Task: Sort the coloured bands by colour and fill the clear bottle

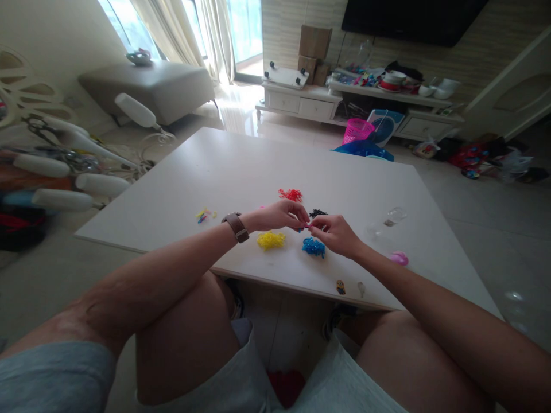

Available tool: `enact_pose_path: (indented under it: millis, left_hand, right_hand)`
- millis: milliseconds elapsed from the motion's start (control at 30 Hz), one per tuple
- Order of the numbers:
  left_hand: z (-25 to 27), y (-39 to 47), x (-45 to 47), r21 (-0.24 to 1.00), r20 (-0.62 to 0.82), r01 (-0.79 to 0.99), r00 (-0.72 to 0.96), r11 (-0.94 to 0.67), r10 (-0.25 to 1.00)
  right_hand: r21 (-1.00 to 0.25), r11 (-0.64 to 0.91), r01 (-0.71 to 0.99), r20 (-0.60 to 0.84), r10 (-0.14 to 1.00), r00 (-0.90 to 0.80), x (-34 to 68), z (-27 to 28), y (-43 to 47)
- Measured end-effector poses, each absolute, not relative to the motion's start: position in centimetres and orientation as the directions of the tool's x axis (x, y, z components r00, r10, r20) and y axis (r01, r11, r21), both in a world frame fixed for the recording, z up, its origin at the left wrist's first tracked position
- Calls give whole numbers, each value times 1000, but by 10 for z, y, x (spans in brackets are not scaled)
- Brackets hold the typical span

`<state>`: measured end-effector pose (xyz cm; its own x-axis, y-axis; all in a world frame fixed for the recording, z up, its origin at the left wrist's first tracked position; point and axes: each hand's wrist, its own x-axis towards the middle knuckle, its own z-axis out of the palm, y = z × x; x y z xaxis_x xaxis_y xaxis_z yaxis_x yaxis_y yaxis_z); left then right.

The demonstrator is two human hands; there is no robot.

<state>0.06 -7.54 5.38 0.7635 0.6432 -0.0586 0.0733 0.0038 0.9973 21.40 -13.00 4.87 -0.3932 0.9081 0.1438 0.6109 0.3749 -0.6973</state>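
Over the white table (241,166) my left hand (286,215), with a brown watch (235,226) on its wrist, and my right hand (336,232) meet fingertip to fingertip. Both are closed in a pinch on a tiny reddish-pink piece (307,225), too small to name. Around them lie piles of small loop-like bands: red bands (290,195) beyond, black bands (318,213) behind my right fingers, yellow bands (271,240) below my left wrist, and blue bands (314,247) just under my right hand.
Mixed coloured bits (205,215) lie to the left. On the right are a clear plastic container (395,217) and a pink object (399,258). Near the front edge are a small yellow figure (340,287) and a clear piece (361,289). A pink basket (358,131) stands beyond the table.
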Motion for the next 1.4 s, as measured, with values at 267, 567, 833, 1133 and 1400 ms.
enact_pose_path:
  millis: [267, 567, 833, 1133, 1400]
  left_hand:
    - [53, -76, 4, 998, -46, 65, 757, -5, 651]
    - [58, -81, 7, 996, -60, 85, 739, -5, 671]
    - [55, -83, 9, 994, -110, 96, 772, 57, 626]
    - [54, -81, 9, 989, -145, 121, 787, 79, 600]
    - [50, -79, 9, 989, -145, 122, 787, 80, 600]
  right_hand:
    - [-703, 367, 609, 136, 910, -392, 214, 49, -130]
    - [-710, 358, 607, 137, 915, -379, 214, 51, -128]
    - [-709, 344, 615, 116, 918, -380, 215, 50, -128]
    - [-718, 359, 597, 96, 899, -426, 215, 50, -128]
    - [-719, 353, 599, 91, 902, -422, 215, 50, -127]
